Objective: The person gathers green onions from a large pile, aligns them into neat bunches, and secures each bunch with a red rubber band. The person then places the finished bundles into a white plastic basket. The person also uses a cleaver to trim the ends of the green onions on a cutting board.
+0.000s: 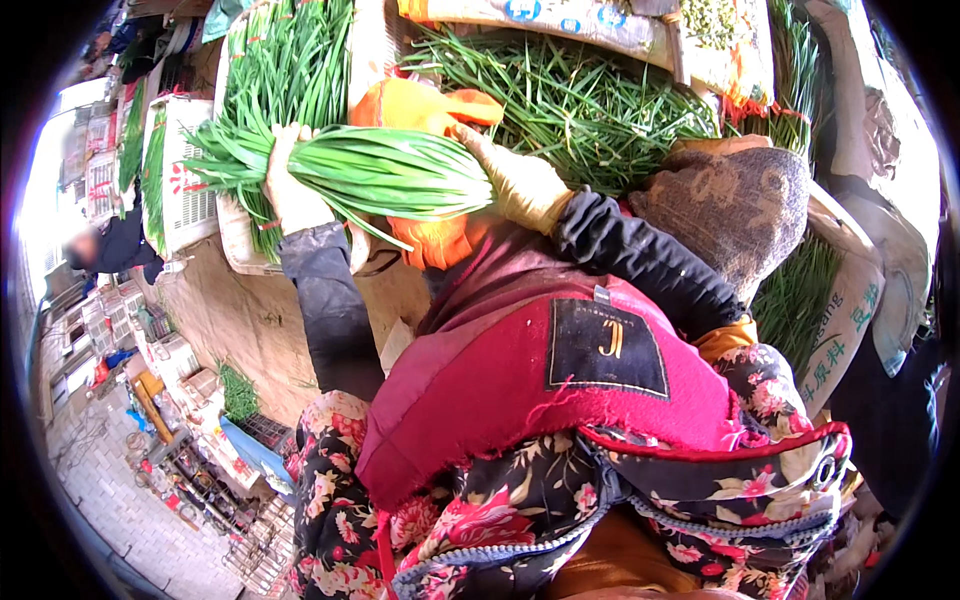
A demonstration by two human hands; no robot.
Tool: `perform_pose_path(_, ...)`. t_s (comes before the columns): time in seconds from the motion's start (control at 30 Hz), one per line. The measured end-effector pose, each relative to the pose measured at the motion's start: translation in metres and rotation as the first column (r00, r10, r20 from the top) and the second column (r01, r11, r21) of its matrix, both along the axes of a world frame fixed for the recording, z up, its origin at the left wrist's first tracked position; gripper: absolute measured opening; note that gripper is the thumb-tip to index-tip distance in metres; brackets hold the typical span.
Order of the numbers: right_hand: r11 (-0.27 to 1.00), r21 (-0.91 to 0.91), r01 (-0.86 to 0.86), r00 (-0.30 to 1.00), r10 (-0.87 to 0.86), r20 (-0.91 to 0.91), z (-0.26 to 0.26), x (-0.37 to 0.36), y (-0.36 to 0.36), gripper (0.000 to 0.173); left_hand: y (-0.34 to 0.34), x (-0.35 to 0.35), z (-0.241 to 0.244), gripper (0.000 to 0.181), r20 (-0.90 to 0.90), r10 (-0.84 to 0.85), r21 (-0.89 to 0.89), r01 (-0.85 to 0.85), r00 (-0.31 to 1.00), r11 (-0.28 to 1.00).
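A thick bunch of green leafy stalks, likely garlic chives (pixel 390 169), lies crosswise between my hands, its leaf tips to the left. My left hand (pixel 294 184), pale in bright light, is wrapped around the bunch near the leaf end. At the other end my right hand (pixel 517 176), in a yellowish glove, has its thumb over the cut-looking ends; its fingers are partly hidden below. Orange cloth (pixel 405 105) shows behind and under the bunch. Beyond my right hand spreads a heap of loose green stalks (pixel 585 105).
A white plastic crate (pixel 232 240) of tied green bunches stands at the upper left, another crate (pixel 191 172) left of it. A printed sack (pixel 555 19) lies behind the heap. A patterned cloth (pixel 727 202) is by my right forearm. A person (pixel 120 244) is at far left.
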State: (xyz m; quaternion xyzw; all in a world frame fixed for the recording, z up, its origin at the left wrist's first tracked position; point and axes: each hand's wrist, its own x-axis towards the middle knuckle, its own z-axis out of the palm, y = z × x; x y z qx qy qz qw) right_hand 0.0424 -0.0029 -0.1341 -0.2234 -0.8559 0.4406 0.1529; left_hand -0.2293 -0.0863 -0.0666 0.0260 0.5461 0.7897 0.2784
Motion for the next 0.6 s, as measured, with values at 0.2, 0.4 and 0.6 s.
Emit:
perform_pose_path(0.2,0.991,0.093,-0.093,0.97,0.069,0.234,0.031,0.014,0.027,0.06,0.001,0.007,-0.007,0.028,0.124,-0.016,0.087,0.005,0.992,0.996)
perform_pose_path(0.4,0.824,0.56,-0.086,0.982,-0.024,0.185,0.107,0.053,0.072,0.077,0.036,0.03,0.032,0.025,0.055,-0.211,0.246,0.192,0.976,0.95)
perform_pose_path(0.6,-0.083,0.934,-0.347,0.836,-0.479,0.268,0.233,0.13,0.129,0.062,0.098,0.088,0.003,0.048,0.214,-0.68,0.571,0.474,0.702,0.67)
